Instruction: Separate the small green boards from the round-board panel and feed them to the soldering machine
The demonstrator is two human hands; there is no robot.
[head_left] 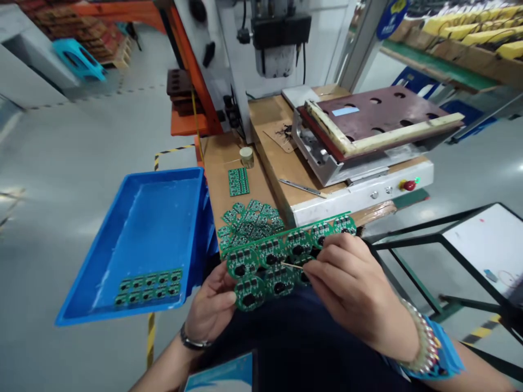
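A green circuit board panel [267,257], made of joined round boards with black blobs on them, is held up in front of my body. My left hand [212,302] grips its left end, thumb on the face. My right hand [351,277] pinches a thin pale stick [292,265] whose tip is at the panel near one black blob. Whether the tip touches cannot be told. Just behind the panel, a pile of small loose circuit boards [251,220] lies on the wooden bench [216,155].
At left, a blue tray [133,182] contains another board panel [149,286]. A rectangular green board [238,181] and a small round pot [247,156] sit on the bench. At right stand a utility knife [302,188], a machine fixture [368,122] and a red button [408,185].
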